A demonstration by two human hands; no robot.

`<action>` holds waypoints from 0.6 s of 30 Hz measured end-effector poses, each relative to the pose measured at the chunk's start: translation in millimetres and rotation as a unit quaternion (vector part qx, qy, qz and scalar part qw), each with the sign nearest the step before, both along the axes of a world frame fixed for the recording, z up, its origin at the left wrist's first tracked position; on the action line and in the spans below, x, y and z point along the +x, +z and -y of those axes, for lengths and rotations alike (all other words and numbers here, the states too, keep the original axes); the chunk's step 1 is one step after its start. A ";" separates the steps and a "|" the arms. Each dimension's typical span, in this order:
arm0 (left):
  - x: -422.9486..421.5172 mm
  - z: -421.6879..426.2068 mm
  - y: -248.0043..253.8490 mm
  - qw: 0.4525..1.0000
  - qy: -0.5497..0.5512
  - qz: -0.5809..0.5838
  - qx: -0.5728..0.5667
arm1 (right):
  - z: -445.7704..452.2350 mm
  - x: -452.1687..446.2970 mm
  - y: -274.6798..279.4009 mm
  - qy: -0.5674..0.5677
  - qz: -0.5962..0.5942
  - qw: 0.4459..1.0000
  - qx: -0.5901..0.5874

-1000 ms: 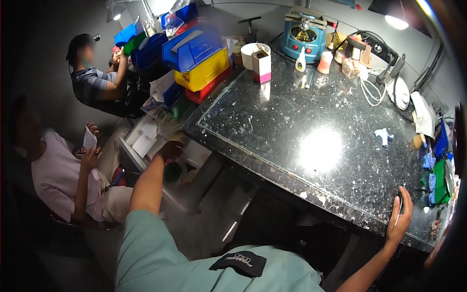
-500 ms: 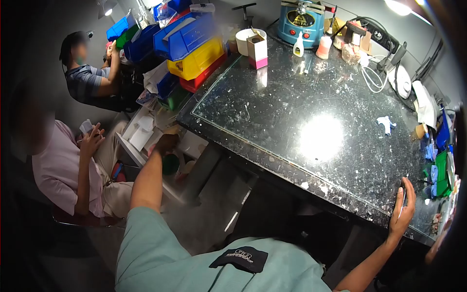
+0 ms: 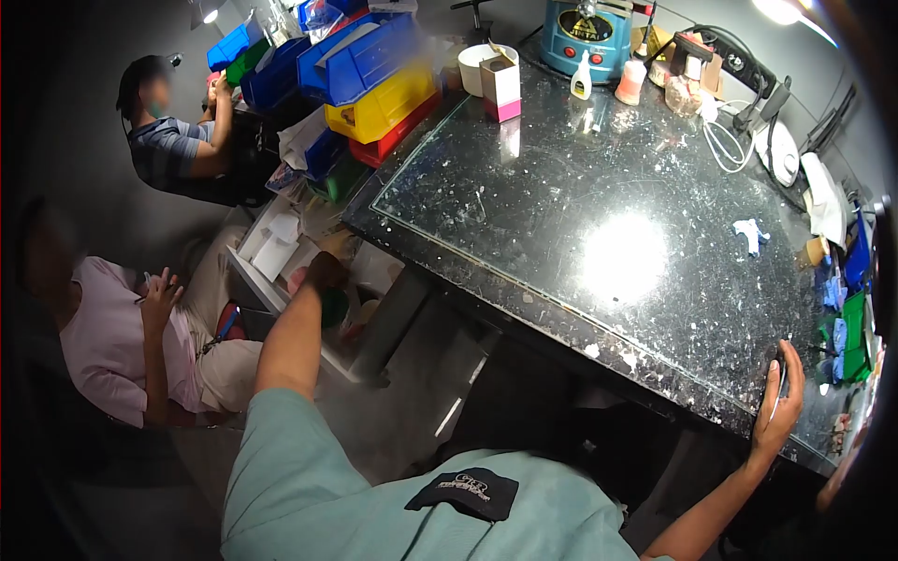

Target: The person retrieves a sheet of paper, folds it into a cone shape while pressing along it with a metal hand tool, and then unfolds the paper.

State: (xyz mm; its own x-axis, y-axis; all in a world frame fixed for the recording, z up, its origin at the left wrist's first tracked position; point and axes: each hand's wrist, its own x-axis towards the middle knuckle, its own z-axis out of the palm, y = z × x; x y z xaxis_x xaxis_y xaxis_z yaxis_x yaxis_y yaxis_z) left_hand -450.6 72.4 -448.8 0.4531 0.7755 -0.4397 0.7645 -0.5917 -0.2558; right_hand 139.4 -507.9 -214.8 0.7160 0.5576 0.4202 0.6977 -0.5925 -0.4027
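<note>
My left hand (image 3: 325, 272) reaches down into an open drawer (image 3: 257, 285) at the left of the table. Its fingers are dark and partly hidden, so I cannot tell whether they grip anything. Near it in the drawer lie a round green item (image 3: 333, 307), white boxes (image 3: 277, 251) and something pinkish. At the right front edge of the black table (image 3: 524, 215), my right hand (image 3: 778, 411) is closed around a thin metal tool (image 3: 774, 408). That hand rests close to the tabletop, fingers pointing away from me.
Stacked bins (image 3: 379, 107) stand at the back left. Along the back are a pink-white box (image 3: 500, 89), a blue machine (image 3: 587, 42) and small bottles (image 3: 581, 79). A crumpled blue-white piece (image 3: 749, 236) lies at right. Two other people sit at left.
The view has shifted slightly. My left hand stays in the drawer, and the right keeps its thin tool. The nearer seated person's raised hand has changed pose; the white item by it no longer shows.
</note>
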 end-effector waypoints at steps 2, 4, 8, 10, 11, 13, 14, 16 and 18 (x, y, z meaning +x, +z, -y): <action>5.8 2.2 -1.3 0.998 0.057 0.023 0.014 | 0.7 0.7 0.4 0.000 -0.001 1.000 -0.009; 12.3 2.7 -9.7 0.982 0.164 0.088 0.045 | 2.4 1.8 -0.1 0.001 0.000 1.000 -0.012; 34.0 22.3 -6.8 0.932 0.277 0.206 0.111 | 0.9 0.9 0.0 -0.001 -0.002 1.000 -0.008; 41.0 31.3 -0.1 0.926 0.282 0.221 0.116 | 0.5 0.0 -0.2 -0.004 -0.003 1.000 -0.007; 40.5 31.4 -1.0 0.926 0.289 0.216 0.110 | 1.1 1.0 -1.0 -0.002 -0.001 1.000 -0.006; 38.1 27.9 0.9 0.928 0.303 0.206 0.066 | 2.8 3.6 -2.5 0.002 0.001 1.000 -0.003; 30.7 21.5 0.5 0.929 0.311 0.199 0.029 | 3.8 5.1 -3.3 0.004 0.001 1.000 -0.002; 23.7 12.5 -9.0 0.920 0.337 0.198 -0.009 | 3.6 4.9 -3.2 0.006 -0.002 1.000 0.002; 23.1 7.7 -18.9 0.903 0.375 0.208 -0.010 | 1.3 1.0 -0.9 0.005 -0.008 1.000 0.007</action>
